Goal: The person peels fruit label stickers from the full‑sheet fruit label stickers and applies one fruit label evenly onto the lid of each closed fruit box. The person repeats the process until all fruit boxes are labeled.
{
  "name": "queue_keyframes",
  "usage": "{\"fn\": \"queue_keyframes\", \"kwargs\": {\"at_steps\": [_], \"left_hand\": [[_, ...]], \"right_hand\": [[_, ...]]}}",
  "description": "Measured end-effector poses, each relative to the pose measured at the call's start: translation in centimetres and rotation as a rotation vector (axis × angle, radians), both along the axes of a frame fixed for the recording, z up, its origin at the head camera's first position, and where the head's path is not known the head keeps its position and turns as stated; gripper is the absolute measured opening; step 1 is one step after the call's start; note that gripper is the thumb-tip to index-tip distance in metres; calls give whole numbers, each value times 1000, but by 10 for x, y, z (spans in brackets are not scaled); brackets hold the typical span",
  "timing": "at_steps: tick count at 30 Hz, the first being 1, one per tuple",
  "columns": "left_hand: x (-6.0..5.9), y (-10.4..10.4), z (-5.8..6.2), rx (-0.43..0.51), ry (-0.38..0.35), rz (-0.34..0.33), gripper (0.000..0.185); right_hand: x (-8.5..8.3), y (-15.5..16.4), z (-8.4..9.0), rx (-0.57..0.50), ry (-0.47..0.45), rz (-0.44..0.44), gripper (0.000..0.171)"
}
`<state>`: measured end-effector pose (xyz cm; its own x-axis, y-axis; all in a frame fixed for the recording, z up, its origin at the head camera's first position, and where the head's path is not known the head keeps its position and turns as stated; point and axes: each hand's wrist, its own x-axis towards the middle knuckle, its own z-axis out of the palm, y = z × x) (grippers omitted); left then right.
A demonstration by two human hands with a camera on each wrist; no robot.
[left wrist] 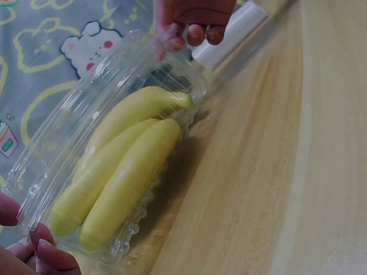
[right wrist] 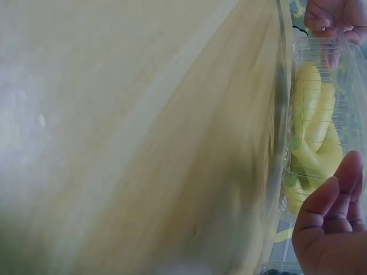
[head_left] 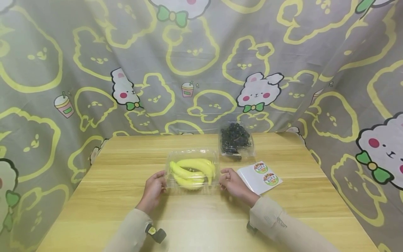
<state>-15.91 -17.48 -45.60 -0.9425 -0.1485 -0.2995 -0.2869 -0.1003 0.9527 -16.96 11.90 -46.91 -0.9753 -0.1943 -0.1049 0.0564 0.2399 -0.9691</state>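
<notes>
A makeshift home setup: wooden table [head_left: 119, 182] enclosed by cartoon-rabbit bedsheet backdrop [head_left: 94, 70].

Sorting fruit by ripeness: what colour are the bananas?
Yellow bananas, clearest in the left wrist view.

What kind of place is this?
Probably a home-style packing corner: a wooden table ringed by a bunny curtain, with a box of bananas, a box of berries and a sticker sheet.

A clear plastic box [head_left: 192, 170] lies closed near the table's [head_left: 110, 196] middle, towards the near edge, with yellow bananas [head_left: 192, 171] lying flat inside.
</notes>
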Motion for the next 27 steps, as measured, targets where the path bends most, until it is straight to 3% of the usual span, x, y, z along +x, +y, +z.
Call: {"fn": "queue_keyframes", "kwargs": {"at_steps": [17, 27], "left_hand": [[3, 0, -7, -4, -10, 20, 62], [4, 0, -9, -12, -9, 16, 62]], "right_hand": [[8, -1, -1, 4, -5, -8, 38], [7, 0, -10, 1, 0, 3, 39]]}}
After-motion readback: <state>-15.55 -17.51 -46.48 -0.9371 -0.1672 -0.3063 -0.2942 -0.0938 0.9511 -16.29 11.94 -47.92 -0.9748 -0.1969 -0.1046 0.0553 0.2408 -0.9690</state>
